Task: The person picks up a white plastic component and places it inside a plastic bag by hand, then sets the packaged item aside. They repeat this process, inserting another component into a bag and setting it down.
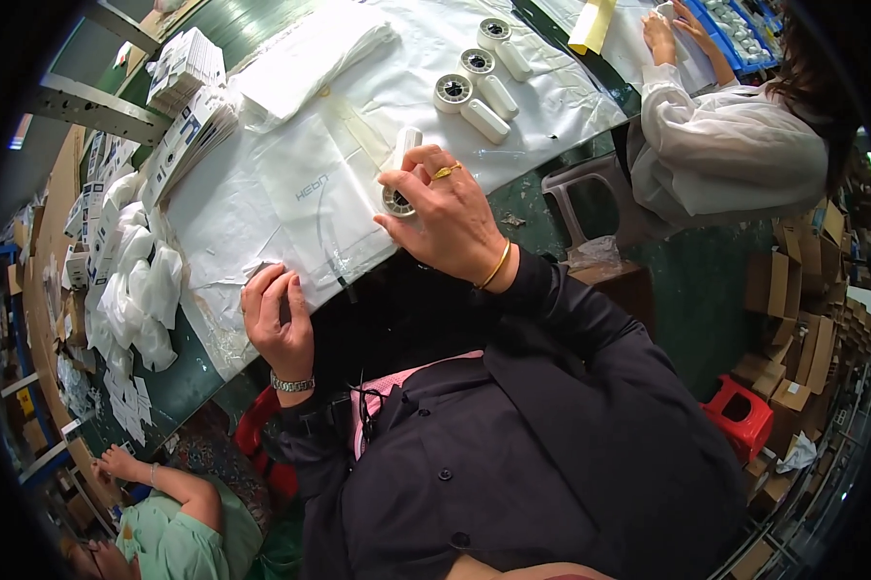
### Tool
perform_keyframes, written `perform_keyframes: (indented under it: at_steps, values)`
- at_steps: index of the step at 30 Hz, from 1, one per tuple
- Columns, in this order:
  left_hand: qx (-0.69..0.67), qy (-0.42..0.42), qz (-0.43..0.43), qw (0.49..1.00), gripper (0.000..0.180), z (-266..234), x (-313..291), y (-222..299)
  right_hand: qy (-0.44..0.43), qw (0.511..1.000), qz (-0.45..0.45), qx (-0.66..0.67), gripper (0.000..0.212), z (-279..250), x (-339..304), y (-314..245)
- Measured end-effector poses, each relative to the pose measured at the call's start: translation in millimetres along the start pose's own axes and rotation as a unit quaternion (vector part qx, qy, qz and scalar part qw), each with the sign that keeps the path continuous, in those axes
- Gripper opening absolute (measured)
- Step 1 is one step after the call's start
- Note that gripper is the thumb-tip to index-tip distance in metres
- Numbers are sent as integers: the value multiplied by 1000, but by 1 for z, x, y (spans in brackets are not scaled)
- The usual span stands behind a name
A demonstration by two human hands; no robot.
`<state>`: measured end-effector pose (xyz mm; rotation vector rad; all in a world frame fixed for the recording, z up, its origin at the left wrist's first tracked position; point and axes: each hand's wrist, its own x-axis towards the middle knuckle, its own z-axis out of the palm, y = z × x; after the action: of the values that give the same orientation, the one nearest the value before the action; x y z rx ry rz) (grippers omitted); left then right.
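R hand [447, 215]: holding white device [405, 145]. Fingers curled over it, thumb + index about the round slotted end; grip narrow. Device is at table's near side, approx. mid-span, over/at R edge of flat printed plastic bag [290, 164]; contact w/ bag can't be told.

Orientation: long axis runs approx. away from wearer, top leaning slightly R. Handle points to far side; round end nearest wearer, dark-centred face partly visible betw. fingers.

L hand [279, 319]: at near table edge, L of device & well apart from it, by bag's near L corner. Fingers bent, half-curled; can't tell if anything's pinched.

Ref.: 3 similar white devices [485, 122] in a row on white sheet [571, 106], beyond R hand. Axes approx. parallel, handles pointing near-R, round ends far-L, i.e. opp. sense to held one.

Far L: white plastic stack [310, 58], printed boxes [186, 72].
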<state>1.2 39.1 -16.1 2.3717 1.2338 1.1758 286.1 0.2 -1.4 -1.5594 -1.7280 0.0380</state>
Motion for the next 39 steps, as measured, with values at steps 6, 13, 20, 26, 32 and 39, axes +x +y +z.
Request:
perform_keyframes:
  at_steps: [6,13,20,26,32,39]
  values:
    - [-4,-2,-9,1000,12,2,1,1,35,999,39,-9,54,-2,-8,5]
    - [-6,-4,-13,1000,12,3,1,1,53,998,19,-31,50,-6,-11,12]
    - [-1,-4,-14,1000,14,-3,-2,4,108,985,54,125,46,-11,-18,-2]
    - [-14,3,-32,999,18,-2,5,11,97,979,11,178,48,-18,-25,-16]
    - [-31,-15,-2,999,17,-12,23,20,51,975,-13,215,51,-6,-30,-30]
    - [-46,-80,47,995,17,7,38,19,1,969,-13,247,54,13,-33,-39]
